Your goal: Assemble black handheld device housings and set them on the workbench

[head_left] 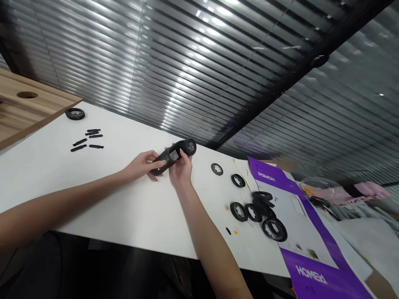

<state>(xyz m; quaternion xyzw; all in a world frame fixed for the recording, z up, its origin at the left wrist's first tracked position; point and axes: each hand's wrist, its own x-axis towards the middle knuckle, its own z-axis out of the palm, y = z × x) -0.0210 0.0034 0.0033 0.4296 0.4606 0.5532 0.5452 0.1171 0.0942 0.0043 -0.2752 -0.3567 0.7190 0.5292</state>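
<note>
Two hands meet on one black tool (174,155) near the middle of the white tabletop (131,207). The left hand (143,165) grasps the lower left end of the tool, with its fingers (156,164) wrapped around the handle part. The right hand (181,168) comes from below and holds the middle of the tool, the thumb and fingers pressing on both sides near a small grey patch. So both hands are closed on the tool and neither is free. The tool is lifted just above the tabletop or rests lightly on it; I cannot tell which. Its long axis runs from lower left to upper right, and the round head points up and right, away from the person. This head is the free end, and the right hand is nearer to it. To the right of the hands, well apart from them, several black rings (255,209) lie on the tabletop, some overlapping each other, and some touching a purple sheet (311,270). Two smaller rings lie nearer to the right hand. Far to the left there are a few black strips (89,140) and one more ring (75,113), near a wooden board (21,110). Window blinds (199,62) fill the background.
</note>
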